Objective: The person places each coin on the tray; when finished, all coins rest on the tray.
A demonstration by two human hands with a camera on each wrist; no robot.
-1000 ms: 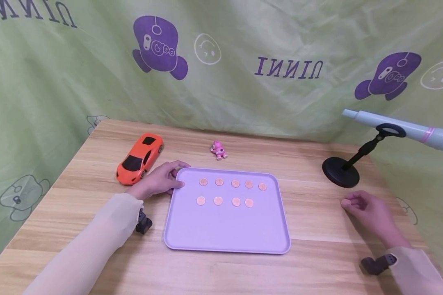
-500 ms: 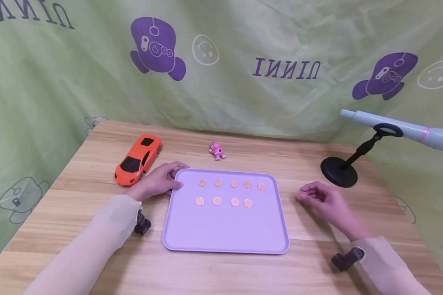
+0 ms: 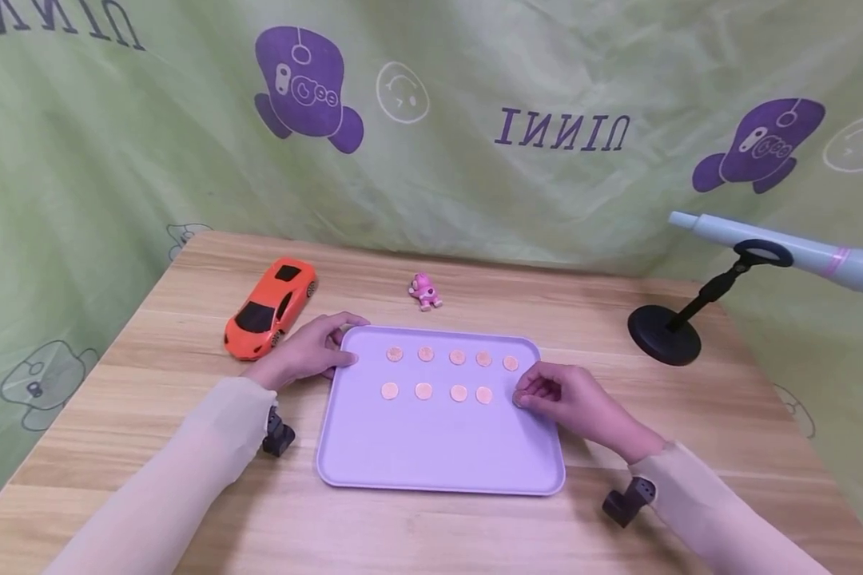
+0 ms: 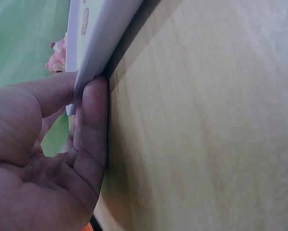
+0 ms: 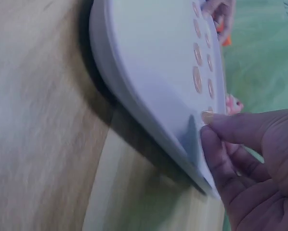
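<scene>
A lilac tray [image 3: 439, 447] lies on the wooden table, bearing two rows of copper-coloured coins [image 3: 423, 391]. At its far left corner my left hand [image 3: 309, 349] pinches the rim, thumb over the edge; in the left wrist view a bent finger [image 4: 95, 103] sits under the rim. My right hand [image 3: 575, 399] is over the tray's right side, just right of the nearer row. Between its thumb and fingertips it pinches a coin [image 3: 519, 397], mostly covered; the right wrist view shows a coppery edge at the thumb tip, close over the tray surface.
An orange toy car [image 3: 269, 307] stands left of the tray, near my left wrist. Behind the tray is a small pink bear figurine [image 3: 425, 292]. At the back right a black stand [image 3: 665, 334] holds a light blue tube [image 3: 784, 243]. A green curtain [image 3: 460, 200] hangs behind the table.
My right hand has moved left from the table's right side to over the tray, bringing the coin to the end of the nearer row. My left hand stays on the rim.
</scene>
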